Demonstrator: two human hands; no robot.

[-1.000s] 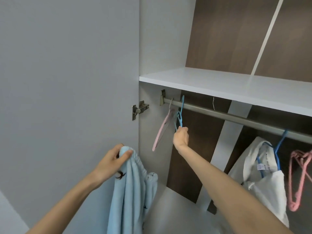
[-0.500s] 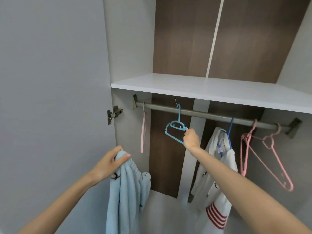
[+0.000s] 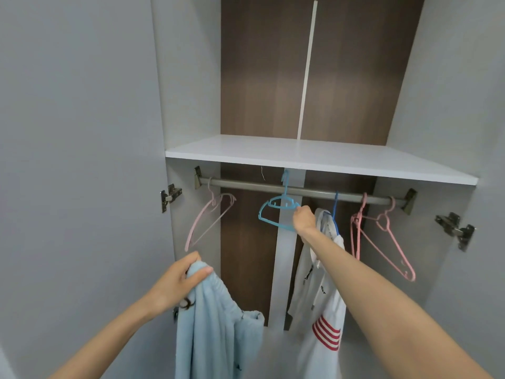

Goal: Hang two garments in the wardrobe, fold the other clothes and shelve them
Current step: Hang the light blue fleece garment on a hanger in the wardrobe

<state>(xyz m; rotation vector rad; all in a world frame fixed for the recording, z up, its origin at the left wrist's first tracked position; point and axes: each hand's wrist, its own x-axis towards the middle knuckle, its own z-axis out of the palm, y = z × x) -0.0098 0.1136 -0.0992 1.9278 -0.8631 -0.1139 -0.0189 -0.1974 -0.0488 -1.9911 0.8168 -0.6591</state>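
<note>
My left hand [image 3: 175,285] grips the top of a light blue garment [image 3: 213,329], which hangs down in front of the open wardrobe. My right hand [image 3: 304,220] reaches up and holds the right end of a light blue hanger [image 3: 273,212] whose hook sits at the metal rail [image 3: 246,186]. Just right of that hand, a white garment with red stripes [image 3: 319,302] hangs on a darker blue hanger [image 3: 335,206].
A pale pink hanger [image 3: 207,220] hangs at the rail's left end, and two pink hangers [image 3: 382,242] hang at its right end. A white shelf [image 3: 314,157] lies above the rail. The wardrobe door [image 3: 76,173] stands open on the left.
My view has swung right and now faces the whole wardrobe. My right hand has slid the light blue hanger rightwards along the rail toward the middle. My left hand keeps hold of the blue garment.
</note>
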